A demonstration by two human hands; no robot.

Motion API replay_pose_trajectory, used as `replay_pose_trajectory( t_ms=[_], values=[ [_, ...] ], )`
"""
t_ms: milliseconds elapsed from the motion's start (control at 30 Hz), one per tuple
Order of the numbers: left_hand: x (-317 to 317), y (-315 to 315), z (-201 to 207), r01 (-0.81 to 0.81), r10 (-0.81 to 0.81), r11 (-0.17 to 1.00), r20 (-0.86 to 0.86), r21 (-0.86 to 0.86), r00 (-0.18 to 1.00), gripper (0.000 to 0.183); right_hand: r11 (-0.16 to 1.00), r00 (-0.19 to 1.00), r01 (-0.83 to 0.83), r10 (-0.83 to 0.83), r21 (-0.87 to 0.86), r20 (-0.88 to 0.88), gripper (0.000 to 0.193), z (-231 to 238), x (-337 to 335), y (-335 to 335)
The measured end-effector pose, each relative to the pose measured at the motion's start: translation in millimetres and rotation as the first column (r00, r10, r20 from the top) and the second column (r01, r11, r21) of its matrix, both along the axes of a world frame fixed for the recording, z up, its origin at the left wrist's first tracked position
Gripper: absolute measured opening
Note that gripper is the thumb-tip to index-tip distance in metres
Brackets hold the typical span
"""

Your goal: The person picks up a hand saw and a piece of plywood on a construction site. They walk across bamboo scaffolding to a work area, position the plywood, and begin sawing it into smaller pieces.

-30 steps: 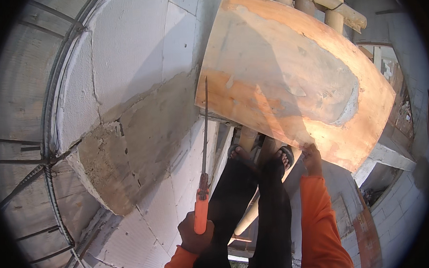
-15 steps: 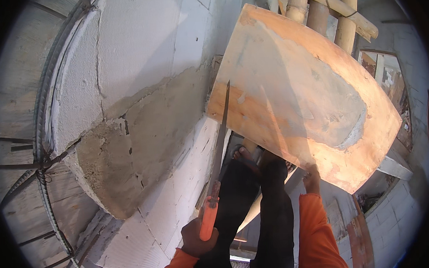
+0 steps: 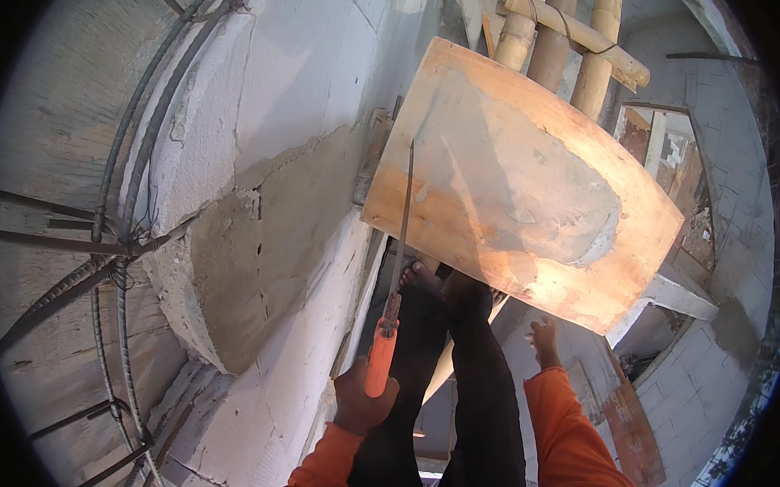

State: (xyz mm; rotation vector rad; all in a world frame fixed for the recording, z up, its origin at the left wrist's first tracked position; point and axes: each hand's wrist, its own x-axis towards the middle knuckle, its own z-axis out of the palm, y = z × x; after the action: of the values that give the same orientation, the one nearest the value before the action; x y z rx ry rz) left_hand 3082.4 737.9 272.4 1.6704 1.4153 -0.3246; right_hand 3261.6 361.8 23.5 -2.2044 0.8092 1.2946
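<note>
My left hand [image 3: 366, 397] is closed around the orange handle of a hand saw [image 3: 380, 357]. Its long, dark blade is seen nearly edge-on and points away from me, the far end overlapping the left part of a wooden board [image 3: 487, 265] in view. Wet-looking grey mortar [image 3: 544, 180] is spread over much of that board. Just off the board's near edge is my right hand [image 3: 545, 341], fingers apart and nothing in them. Whether the blade touches the board I cannot tell.
On the left, a white block wall [image 3: 304, 64] carries a rough grey mortar patch [image 3: 276, 214]. Bent steel rebar [image 3: 124, 342] stands beside it. Tied bamboo poles [image 3: 592, 82] rise behind the board. My feet [image 3: 420, 275] are below, partly hidden by the board.
My right hand has let go of the board's near edge and drawn slightly away. The view has shifted, so the board sits farther left. My left hand keeps its hold on the saw.
</note>
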Motion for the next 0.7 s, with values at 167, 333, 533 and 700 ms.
replay_pose_trajectory(
  t_ms=[167,333,533,700],
  values=[
    [-6.8,13.4,18.6,-0.016,0.016,1.0,0.061,-0.002,0.998,0.017,0.98,0.981,-0.196,0.196,0.025,0.004,0.044,136.1,17.0,24.8],
    [2.6,39.4,23.6,-0.047,0.056,0.995,0.094,-0.093,0.994,0.024,0.952,0.952,-0.305,0.304,0.022,0.04,0.04,231.5,37.2,44.5],
    [4.4,50.8,33.5,0.068,-0.062,0.996,0.103,-0.055,0.993,0.025,0.871,0.855,-0.488,0.468,0.045,0.224,0.036,287.9,71.1,94.5],
    [10.0,64.6,33.4,-0.002,0.011,0.998,0.124,-0.069,0.992,0.026,0.82,0.789,-0.572,0.55,0.0,0.273,0.034,330.8,112.9,171.2]
  ],
)
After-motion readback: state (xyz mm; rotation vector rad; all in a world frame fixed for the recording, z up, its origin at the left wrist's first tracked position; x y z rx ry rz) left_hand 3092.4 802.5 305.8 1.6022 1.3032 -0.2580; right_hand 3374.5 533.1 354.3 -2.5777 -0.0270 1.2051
